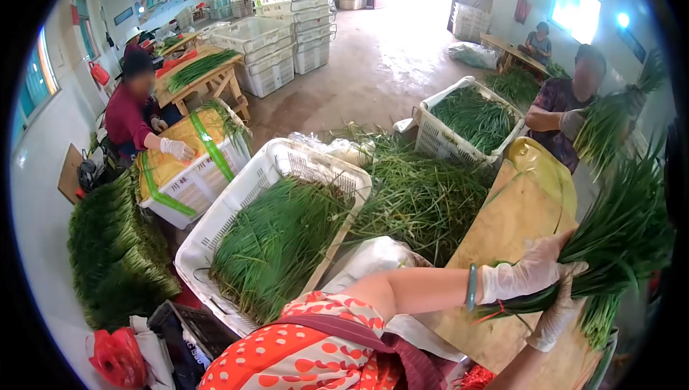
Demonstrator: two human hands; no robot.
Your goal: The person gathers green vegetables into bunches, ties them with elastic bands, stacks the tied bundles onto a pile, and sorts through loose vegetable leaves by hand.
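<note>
A large bunch of long green chives is in my two hands at the right, over a wooden board. My left hand, in a whitish glove with a bracelet at the wrist, is closed round the bunch. Below it my right hand, also gloved, grips the same bunch from the near side; some of its fingers are hidden behind the leaves. A thin red tie shows beside my hands. Left of the board stands a white plastic crate holding loose chives.
More loose chives are heaped beyond the crate. At the right a co-worker holds another bunch; at the left a second co-worker works over a taped white box. Stacked chives lie along the left wall.
</note>
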